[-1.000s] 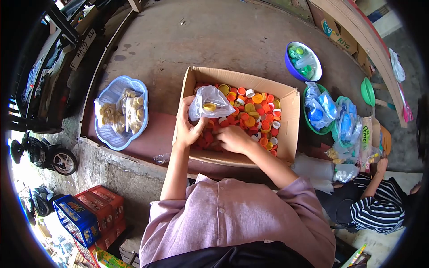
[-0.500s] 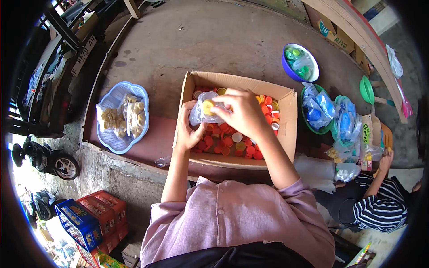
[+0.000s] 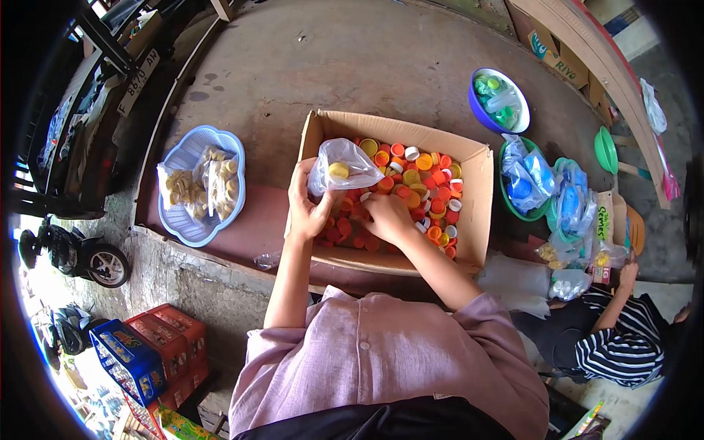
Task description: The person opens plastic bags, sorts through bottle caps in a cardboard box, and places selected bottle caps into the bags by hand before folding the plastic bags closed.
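Note:
My left hand (image 3: 312,202) grips a clear plastic bag (image 3: 359,173) by its edge, above the left side of a cardboard box. A yellow bottle cap (image 3: 338,170) shows inside the bag. My right hand (image 3: 389,218) is down in the box among loose bottle caps (image 3: 438,192) of red, orange, yellow and white. Its fingers are curled together, and the fingertips are partly hidden, so what they hold cannot be made out. The cardboard box (image 3: 480,213) stands at the table's near edge.
A light blue basket (image 3: 167,213) with bagged yellowish caps stands left. On the right are a purple bowl (image 3: 477,110) of green items, and green baskets (image 3: 506,199) holding bagged blue items. Another person in a striped top (image 3: 623,348) sits at far right. Crates (image 3: 128,359) stand lower left.
My right hand has moved from the bag's mouth down into the caps in the box. The bag stays in my left hand, with the yellow cap in it.

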Motion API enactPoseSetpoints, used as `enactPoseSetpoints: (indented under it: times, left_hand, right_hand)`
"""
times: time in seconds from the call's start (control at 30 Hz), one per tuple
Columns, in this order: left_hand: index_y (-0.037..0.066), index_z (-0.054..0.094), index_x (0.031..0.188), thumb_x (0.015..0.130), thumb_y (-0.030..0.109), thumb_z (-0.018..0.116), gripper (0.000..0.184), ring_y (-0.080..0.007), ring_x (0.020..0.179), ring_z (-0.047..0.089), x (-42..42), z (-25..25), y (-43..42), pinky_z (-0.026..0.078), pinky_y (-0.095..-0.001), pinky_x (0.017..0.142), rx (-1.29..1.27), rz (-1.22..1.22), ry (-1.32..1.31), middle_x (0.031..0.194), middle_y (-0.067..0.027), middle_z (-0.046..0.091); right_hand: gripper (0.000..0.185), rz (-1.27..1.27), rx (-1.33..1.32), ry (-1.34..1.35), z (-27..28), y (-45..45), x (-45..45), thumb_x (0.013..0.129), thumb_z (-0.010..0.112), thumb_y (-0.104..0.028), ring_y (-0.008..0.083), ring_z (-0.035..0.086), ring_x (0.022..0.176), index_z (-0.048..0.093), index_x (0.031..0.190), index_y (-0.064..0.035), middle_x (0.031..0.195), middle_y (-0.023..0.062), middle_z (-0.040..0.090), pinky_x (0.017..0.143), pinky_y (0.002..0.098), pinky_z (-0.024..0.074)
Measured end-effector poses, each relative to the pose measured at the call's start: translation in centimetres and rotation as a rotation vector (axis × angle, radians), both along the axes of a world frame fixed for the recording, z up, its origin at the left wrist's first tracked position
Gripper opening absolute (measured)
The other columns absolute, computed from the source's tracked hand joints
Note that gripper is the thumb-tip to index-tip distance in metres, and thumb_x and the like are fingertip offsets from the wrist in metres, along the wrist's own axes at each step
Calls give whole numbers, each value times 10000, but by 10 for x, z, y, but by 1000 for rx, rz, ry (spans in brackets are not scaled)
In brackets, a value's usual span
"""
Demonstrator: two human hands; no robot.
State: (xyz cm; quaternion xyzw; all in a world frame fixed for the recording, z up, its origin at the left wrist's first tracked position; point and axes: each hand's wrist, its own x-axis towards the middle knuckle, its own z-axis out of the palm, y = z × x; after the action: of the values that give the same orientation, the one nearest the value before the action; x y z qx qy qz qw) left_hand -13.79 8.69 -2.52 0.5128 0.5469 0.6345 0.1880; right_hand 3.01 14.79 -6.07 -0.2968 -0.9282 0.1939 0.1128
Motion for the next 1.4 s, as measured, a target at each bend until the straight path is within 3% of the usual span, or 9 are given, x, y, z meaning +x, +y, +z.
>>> enactPoseSetpoints:
  times: [0.13, 0.27, 0.43, 0.57, 0.67, 0.87, 1.0, 1.17, 1.4]
  left_hand:
    - [-11, 488, 999, 692, 98, 597, 343, -202, 841, 529, 0, -2, 0, 421, -303, 760, -14, -8, -24, 944, -118, 522]
    - [-15, 488, 993, 689, 94, 601, 342, -198, 833, 528, -1, -1, 2, 420, -301, 759, 8, 6, -10, 936, -119, 520]
    - [-21, 485, 988, 690, 94, 601, 340, -193, 827, 527, 3, 5, 1, 419, -296, 754, -6, -17, -55, 929, -119, 519]
    - [-22, 480, 995, 692, 94, 592, 343, -186, 826, 521, 2, 4, -2, 418, -292, 752, 24, -61, -14, 933, -117, 514]
    - [-21, 472, 1014, 686, 96, 588, 367, -184, 846, 511, 0, 0, -1, 414, -294, 768, 40, -65, 44, 940, -117, 510]
    - [-18, 454, 1067, 733, 31, 553, 352, -160, 892, 504, 0, -13, 1, 399, -287, 820, -73, -47, -262, 965, -106, 523]
    - [-2, 423, 1101, 795, 13, 550, 331, -135, 944, 499, 1, -4, -1, 389, -272, 850, -80, -112, -469, 1007, -78, 530]
    - [12, 416, 1107, 791, -9, 546, 342, -128, 942, 503, 0, -6, -4, 392, -269, 849, -67, -127, -489, 1004, -68, 535]
    - [19, 417, 1115, 781, -40, 533, 358, -124, 932, 507, -2, -3, -4, 396, -262, 840, -73, -79, -526, 992, -57, 534]
  right_hand:
    - [146, 50, 14, -147, -5, 1, 1, 668, 633, -194, 286, 584, 659, 628, 715, -57, 693, 105, 585, 598, 375, 478]
    - [130, 216, -531, 60, 64, 16, 19, 669, 656, -161, 179, 518, 517, 621, 685, -37, 594, 61, 527, 482, 308, 414]
    - [110, 69, -214, 487, 152, 31, 19, 656, 677, -107, 99, 444, 484, 639, 747, -59, 565, 17, 478, 453, 247, 358]
    - [152, -56, 50, 353, 162, 34, -13, 639, 690, -171, 207, 506, 501, 613, 684, -49, 590, 65, 517, 493, 321, 414]
    - [179, 91, 108, 303, 144, 35, -29, 672, 671, -213, 243, 550, 558, 624, 702, -43, 640, 70, 559, 547, 343, 439]
    - [130, 38, 219, 705, 131, 10, -18, 690, 629, -83, 172, 460, 451, 526, 610, -77, 550, 38, 466, 449, 300, 383]
    - [109, 469, 146, 372, 58, -26, -27, 686, 596, -132, 200, 531, 478, 565, 593, -84, 556, 48, 521, 433, 336, 420]
    - [125, 408, 69, 128, -15, -29, -65, 671, 530, -102, 235, 601, 530, 607, 578, -70, 595, 102, 595, 488, 357, 480]
    - [152, 342, -72, -113, -30, -38, -74, 709, 496, -100, 270, 625, 596, 622, 647, -44, 648, 139, 620, 511, 375, 503]
